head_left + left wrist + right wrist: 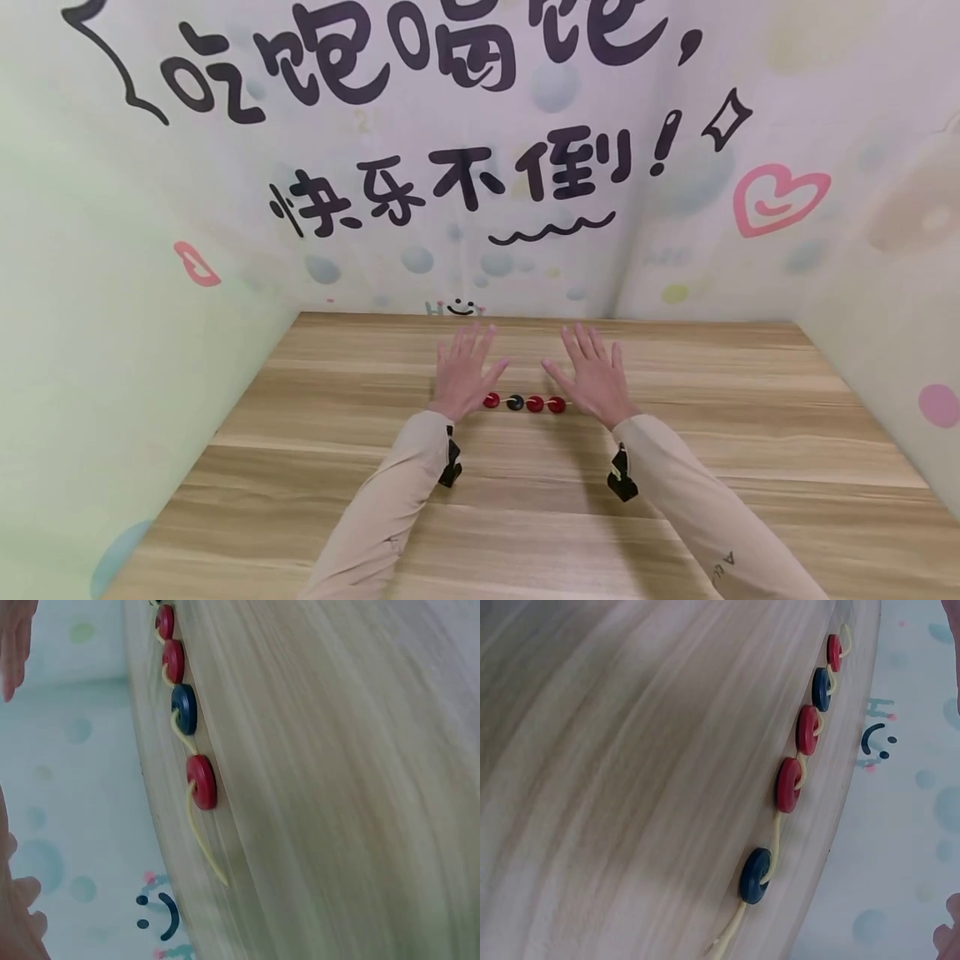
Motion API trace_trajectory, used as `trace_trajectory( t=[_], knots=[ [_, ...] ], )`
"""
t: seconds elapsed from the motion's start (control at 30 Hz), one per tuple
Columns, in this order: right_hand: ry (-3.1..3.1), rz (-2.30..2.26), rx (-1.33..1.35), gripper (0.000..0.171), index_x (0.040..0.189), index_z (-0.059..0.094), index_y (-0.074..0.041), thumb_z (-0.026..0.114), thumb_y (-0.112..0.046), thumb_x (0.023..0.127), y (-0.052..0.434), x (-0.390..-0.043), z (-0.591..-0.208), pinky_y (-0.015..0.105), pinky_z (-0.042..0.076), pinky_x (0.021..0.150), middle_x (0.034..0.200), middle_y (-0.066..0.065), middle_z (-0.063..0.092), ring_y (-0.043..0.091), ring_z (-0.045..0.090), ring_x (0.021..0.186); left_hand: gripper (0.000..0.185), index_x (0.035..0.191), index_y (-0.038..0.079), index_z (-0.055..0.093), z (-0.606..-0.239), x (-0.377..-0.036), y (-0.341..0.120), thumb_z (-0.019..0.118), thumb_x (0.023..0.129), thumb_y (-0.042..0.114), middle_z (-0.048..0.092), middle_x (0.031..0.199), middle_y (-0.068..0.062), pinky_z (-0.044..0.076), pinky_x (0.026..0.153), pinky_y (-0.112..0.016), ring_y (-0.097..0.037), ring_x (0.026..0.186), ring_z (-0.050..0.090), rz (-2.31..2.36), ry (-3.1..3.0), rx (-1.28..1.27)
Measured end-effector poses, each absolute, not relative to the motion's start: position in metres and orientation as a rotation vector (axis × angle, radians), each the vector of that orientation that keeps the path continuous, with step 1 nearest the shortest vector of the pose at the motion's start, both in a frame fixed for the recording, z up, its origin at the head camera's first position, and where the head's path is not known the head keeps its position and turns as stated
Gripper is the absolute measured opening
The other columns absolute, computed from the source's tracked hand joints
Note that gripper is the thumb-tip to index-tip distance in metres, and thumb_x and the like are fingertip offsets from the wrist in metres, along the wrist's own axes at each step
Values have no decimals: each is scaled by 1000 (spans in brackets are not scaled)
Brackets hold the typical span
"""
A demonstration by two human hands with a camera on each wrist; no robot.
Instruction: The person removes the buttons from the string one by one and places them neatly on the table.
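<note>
From the head camera, two hands lie flat on a wooden worktop (300, 467), and a short row of round beads (524, 404) sits between them. The left hand (462, 375) is just beside the row's left end, with its fingers straight and spread, holding nothing. The right hand (596, 379) is just beside the row's right end, its fingers also straight and spread, holding nothing. Both arms wear tan sleeves (397, 500). Behind the beads stands a pale wall (112, 333) with big black writing, a pink heart (780, 198) and a little smiley face (460, 307). From the left wrist camera, the beads are strung on a yellow string (204, 844) that lies on the worktop. A red bead (202, 781) is nearest the loose end of the string, then a blue bead (184, 709), then two more red ones. From the right wrist camera, the same string (774, 840) runs through five beads: a blue bead (755, 875) nearest, then two red ones (788, 784), another blue one and a last red one near the smiley face (876, 740).
</note>
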State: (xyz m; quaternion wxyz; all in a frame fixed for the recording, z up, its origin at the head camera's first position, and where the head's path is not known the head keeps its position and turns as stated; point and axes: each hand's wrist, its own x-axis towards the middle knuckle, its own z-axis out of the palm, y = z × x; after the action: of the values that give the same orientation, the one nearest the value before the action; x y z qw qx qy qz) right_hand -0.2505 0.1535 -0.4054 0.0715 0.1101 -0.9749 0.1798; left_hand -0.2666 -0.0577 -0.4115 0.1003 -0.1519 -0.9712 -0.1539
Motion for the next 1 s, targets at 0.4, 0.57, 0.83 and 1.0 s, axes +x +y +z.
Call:
trace_trajectory(
  t=[0.4,0.57,0.83,1.0],
  knots=[
    [-2713,792,407,52,129,40,1,55,-26,87,144,-251,-407,47,26,99,135,18,35,32,31,123,50,133,13,39,-418,-266,-76,42,91,40,40,135,-8,19,102,-48,-26,124,33,-564,-2642,-496],
    [-2714,917,390,44,123,48,-1,59,-18,84,137,-253,-408,45,36,92,124,17,48,31,44,113,43,125,11,49,-422,-264,-77,49,90,36,55,117,-10,36,91,-42,-25,108,48,-653,-2571,-495],
    [-2710,1085,464,26,107,59,2,60,-9,83,122,-256,-412,39,45,80,106,14,59,27,56,92,36,117,7,55,-429,-262,-78,53,88,30,60,102,-8,44,81,-36,-22,94,54,-734,-2642,-490],
    [-2731,1076,519,21,102,61,0,61,-9,83,113,-259,-417,37,47,76,98,11,61,23,57,86,34,116,6,56,-436,-262,-80,56,87,25,60,102,-9,43,81,-37,-22,94,54,-781,-2688,-519]
  ],
)
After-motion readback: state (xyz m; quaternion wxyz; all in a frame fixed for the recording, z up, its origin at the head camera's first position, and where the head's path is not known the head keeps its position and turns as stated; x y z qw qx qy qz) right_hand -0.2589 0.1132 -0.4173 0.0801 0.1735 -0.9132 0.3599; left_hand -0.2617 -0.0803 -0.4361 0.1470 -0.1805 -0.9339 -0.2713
